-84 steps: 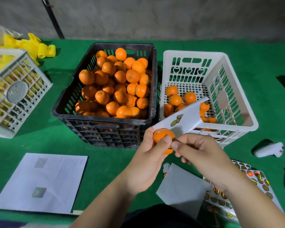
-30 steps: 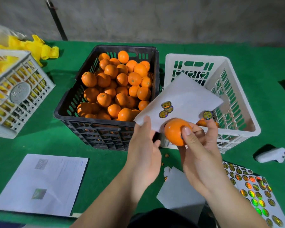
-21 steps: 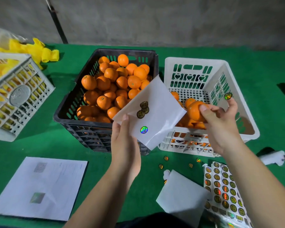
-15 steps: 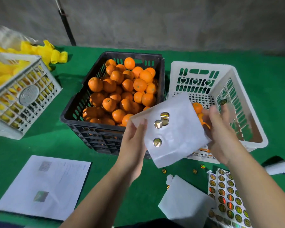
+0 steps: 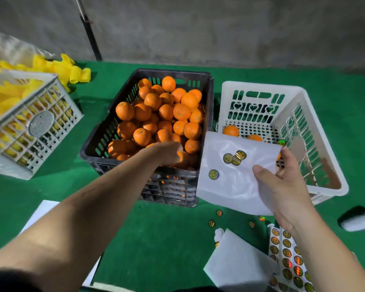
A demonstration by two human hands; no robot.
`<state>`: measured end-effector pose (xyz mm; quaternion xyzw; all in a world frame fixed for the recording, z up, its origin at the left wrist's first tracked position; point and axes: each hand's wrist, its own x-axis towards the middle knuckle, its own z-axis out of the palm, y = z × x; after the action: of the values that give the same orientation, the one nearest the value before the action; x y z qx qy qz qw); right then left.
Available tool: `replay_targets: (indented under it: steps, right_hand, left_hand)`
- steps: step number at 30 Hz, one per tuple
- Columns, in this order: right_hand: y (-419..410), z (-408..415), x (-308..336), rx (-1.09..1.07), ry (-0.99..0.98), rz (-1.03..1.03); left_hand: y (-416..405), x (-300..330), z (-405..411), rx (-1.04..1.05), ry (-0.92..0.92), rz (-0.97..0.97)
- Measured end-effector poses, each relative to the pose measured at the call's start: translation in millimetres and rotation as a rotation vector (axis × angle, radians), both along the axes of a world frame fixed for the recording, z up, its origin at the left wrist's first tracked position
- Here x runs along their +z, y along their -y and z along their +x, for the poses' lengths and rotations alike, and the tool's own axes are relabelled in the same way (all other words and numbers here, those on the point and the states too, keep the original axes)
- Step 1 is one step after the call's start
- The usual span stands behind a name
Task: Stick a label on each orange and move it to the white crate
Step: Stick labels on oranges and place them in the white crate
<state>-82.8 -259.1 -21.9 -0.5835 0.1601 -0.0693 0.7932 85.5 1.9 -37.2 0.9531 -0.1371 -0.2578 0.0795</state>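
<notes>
Green felt covers the table under a grey concrete wall, where the left hand (image 5: 169, 153) reaches palm-down into the black slatted plastic crate (image 5: 148, 182) onto the heaped oranges (image 5: 156, 119), its blurred fingers hiding whether they have closed on one, while the right hand (image 5: 282, 186) pinches the white backing sheet (image 5: 234, 186) with its round gold labels (image 5: 233, 158) before the white plastic crate (image 5: 325, 161). Half a second ago the left hand held that sheet and the right was over the white crate, where a few oranges now lie; loose stickers (image 5: 219, 212), a full label sheet (image 5: 289, 262) and a grey crate of yellow items (image 5: 30, 123) sit around
</notes>
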Motion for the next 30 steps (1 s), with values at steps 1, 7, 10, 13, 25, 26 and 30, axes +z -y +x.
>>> replay_targets:
  steps: [1, 7, 10, 13, 25, 26, 30]
  right_hand:
    - [-0.2, -0.3, -0.7, 0.003, -0.001, 0.008]
    - [-0.3, -4.7, -6.8, 0.015, -0.003, 0.009]
    - [-3.2, -9.0, -8.7, 0.01, -0.018, 0.006]
    - [-3.6, -13.4, -9.2, 0.002, -0.038, 0.017]
    - [-11.5, -31.9, -4.1, 0.04, 0.002, -0.073]
    - [-13.6, -33.0, -3.9, 0.029, -0.012, -0.086]
    - [-7.5, -38.7, 4.4, -0.274, 0.005, -0.496]
  left_hand:
    - [0.9, -8.0, 5.8, -0.076, -0.078, 0.208]
    - [-0.2, -17.9, 13.2, 0.032, -0.058, 0.392]
    - [-6.6, 6.3, 1.3, 0.194, 0.031, 0.11]
    - [-15.7, 38.9, -33.2, 0.529, 0.043, -0.777]
    - [12.3, 37.4, -180.2, 0.422, -0.452, -1.577]
    - [15.9, 32.7, -182.5, 0.45, -0.468, -1.592]
    - [25.5, 15.7, -189.3, 0.548, -0.363, -1.511]
